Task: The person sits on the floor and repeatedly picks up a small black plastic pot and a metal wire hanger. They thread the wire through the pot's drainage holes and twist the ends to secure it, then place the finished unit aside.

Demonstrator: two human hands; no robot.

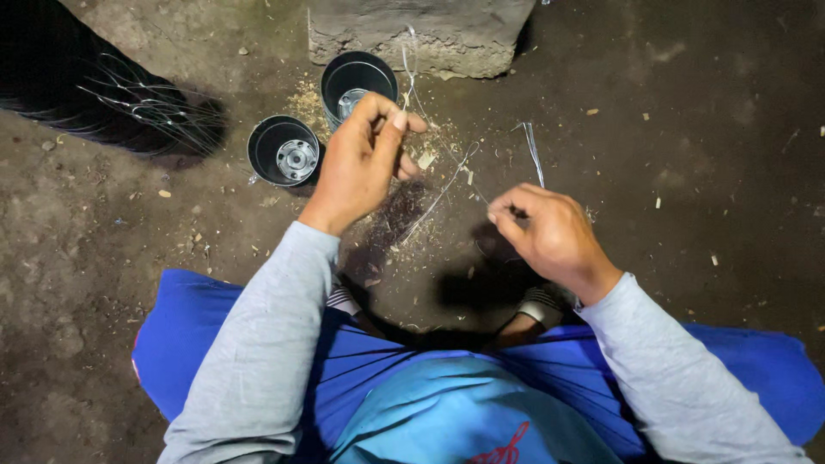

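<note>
My left hand (pixel 361 159) is raised over the dirt floor, its fingertips pinched on a thin silvery wire (pixel 440 196) that runs down and right. My right hand (pixel 546 230) pinches the same wire at its lower end, and a loose strand (pixel 534 155) sticks up beyond it. Just past my left hand stand two round black cans (pixel 357 82) (pixel 284 150) with shiny metal pieces inside. Both my arms wear grey sleeves.
A rough concrete block (pixel 421 34) lies at the top centre. A dark bundle with thin wires (pixel 112 103) lies at the upper left. Wood chips and sawdust (pixel 430 232) are scattered on the dirt floor (pixel 705 137). My knees in blue cloth (pixel 198 326) spread below.
</note>
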